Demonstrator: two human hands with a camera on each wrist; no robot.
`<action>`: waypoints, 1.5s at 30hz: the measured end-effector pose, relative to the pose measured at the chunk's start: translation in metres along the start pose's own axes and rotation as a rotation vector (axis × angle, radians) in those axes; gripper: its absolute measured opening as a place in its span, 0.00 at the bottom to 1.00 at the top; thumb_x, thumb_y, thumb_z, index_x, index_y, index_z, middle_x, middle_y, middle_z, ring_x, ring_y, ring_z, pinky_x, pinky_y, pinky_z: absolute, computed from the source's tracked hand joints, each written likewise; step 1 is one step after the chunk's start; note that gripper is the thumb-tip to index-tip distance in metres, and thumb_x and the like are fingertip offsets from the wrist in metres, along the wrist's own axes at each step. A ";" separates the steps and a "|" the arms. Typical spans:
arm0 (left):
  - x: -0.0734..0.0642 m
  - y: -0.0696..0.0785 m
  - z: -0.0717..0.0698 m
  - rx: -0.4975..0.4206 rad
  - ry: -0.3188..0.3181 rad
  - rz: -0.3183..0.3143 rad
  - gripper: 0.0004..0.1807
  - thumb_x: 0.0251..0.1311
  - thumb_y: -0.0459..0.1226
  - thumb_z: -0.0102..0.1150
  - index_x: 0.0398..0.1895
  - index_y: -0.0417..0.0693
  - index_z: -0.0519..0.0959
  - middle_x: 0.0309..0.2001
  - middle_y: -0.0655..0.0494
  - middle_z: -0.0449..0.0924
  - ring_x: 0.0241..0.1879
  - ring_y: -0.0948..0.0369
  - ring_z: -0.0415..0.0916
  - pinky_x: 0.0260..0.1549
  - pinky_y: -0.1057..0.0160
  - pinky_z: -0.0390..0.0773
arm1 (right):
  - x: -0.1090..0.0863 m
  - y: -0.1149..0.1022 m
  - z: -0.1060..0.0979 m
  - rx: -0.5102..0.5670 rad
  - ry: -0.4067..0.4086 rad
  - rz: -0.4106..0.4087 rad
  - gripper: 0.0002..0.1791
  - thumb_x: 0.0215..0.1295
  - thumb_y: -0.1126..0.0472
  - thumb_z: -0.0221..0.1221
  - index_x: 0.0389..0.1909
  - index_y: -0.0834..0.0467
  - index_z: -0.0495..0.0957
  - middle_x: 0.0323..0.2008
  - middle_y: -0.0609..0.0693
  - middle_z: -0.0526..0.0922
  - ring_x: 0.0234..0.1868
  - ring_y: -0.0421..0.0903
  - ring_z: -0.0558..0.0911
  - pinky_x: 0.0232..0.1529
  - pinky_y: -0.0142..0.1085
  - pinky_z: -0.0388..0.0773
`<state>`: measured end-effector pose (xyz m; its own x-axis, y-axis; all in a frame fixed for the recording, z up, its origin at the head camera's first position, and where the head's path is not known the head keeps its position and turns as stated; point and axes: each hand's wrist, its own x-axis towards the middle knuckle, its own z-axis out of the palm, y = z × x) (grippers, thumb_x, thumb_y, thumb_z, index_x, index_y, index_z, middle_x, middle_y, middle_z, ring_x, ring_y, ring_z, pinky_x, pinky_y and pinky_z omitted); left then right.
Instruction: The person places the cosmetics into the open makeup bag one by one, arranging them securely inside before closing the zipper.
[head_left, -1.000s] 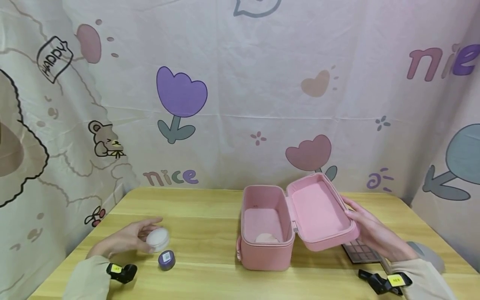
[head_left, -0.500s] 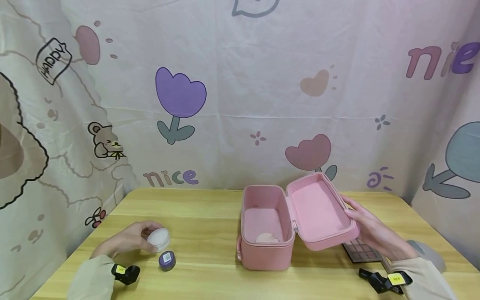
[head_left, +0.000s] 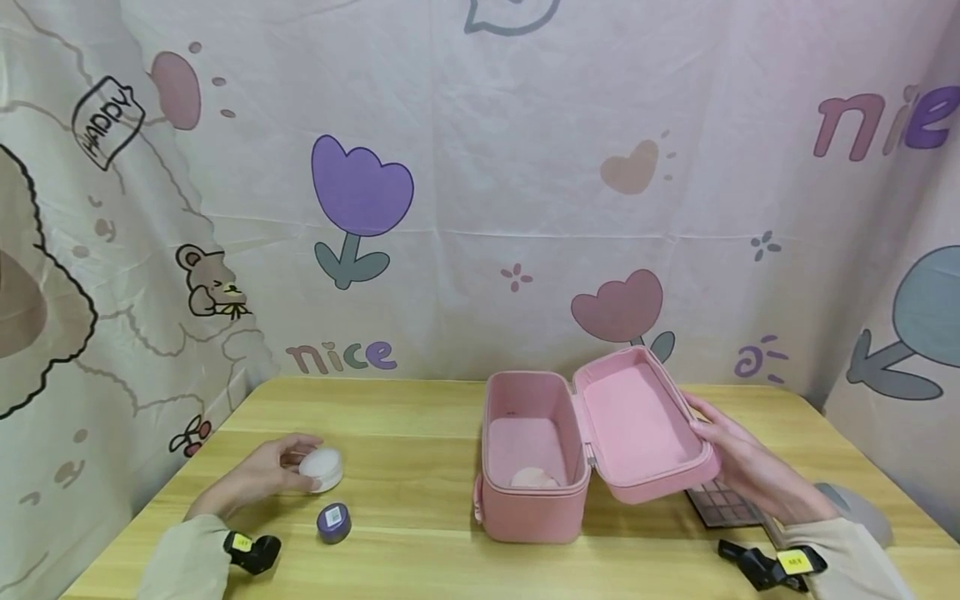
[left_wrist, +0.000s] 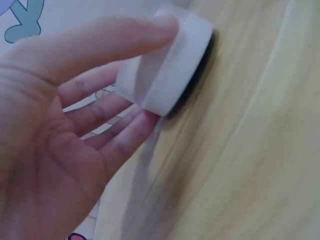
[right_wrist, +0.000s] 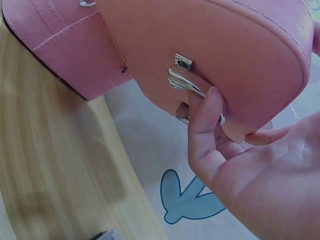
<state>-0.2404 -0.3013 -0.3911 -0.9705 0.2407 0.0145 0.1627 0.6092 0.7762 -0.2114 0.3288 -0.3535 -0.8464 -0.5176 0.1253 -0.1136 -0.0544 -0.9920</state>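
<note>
My left hand (head_left: 273, 467) pinches a round white jar (head_left: 321, 469) between thumb and fingers, at the left of the table. In the left wrist view the jar (left_wrist: 165, 60) stands close over the wood with a dark shadow along its lower edge. A small purple round tub (head_left: 333, 523) with a white label lies just in front of it. Across the table stands a pink vanity case (head_left: 532, 515), its lid (head_left: 637, 417) swung out to the right. My right hand (head_left: 738, 454) holds the lid's far edge; in the right wrist view the fingers are at its metal-fitted handle (right_wrist: 202, 87).
A pale round piece (head_left: 534, 477) lies inside the case. Under my right forearm is a dark gridded palette (head_left: 723, 504), with a grey rounded object (head_left: 855, 512) beside it. A printed cloth (head_left: 465, 183) hangs behind the table's back edge.
My left hand and the white jar have shifted slightly right and away from me, leaving a wider gap to the purple tub. The right hand and the lid stay put.
</note>
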 end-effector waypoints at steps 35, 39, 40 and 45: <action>0.014 0.059 0.028 -0.061 0.252 0.202 0.36 0.53 0.32 0.69 0.63 0.30 0.65 0.54 0.33 0.74 0.52 0.43 0.74 0.53 0.53 0.74 | -0.001 -0.002 0.002 -0.030 0.023 0.016 0.33 0.78 0.58 0.33 0.76 0.56 0.29 0.61 0.39 0.64 0.57 0.43 0.74 0.53 0.42 0.73; 0.017 0.064 0.031 -0.050 0.260 0.232 0.35 0.52 0.31 0.69 0.62 0.29 0.66 0.53 0.33 0.74 0.52 0.42 0.73 0.53 0.48 0.73 | -0.001 -0.002 0.002 -0.041 0.040 0.022 0.34 0.78 0.58 0.33 0.75 0.58 0.27 0.61 0.38 0.63 0.57 0.42 0.74 0.53 0.40 0.72; 0.017 0.065 0.031 -0.049 0.267 0.232 0.35 0.52 0.30 0.69 0.62 0.29 0.66 0.53 0.33 0.74 0.52 0.42 0.73 0.53 0.48 0.72 | -0.001 -0.003 0.002 -0.041 0.043 0.023 0.34 0.78 0.58 0.34 0.75 0.59 0.26 0.61 0.39 0.63 0.57 0.42 0.74 0.53 0.41 0.72; 0.018 0.069 0.033 -0.021 0.317 0.234 0.38 0.51 0.31 0.70 0.64 0.31 0.64 0.54 0.33 0.74 0.53 0.41 0.73 0.54 0.48 0.72 | 0.000 -0.002 0.002 -0.048 0.047 0.027 0.35 0.78 0.58 0.34 0.74 0.60 0.25 0.61 0.39 0.62 0.57 0.41 0.74 0.53 0.41 0.71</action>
<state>-0.2412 -0.2299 -0.3581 -0.9151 0.1241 0.3836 0.3853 0.5491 0.7416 -0.2100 0.3274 -0.3516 -0.8728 -0.4776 0.1001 -0.1144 0.0009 -0.9934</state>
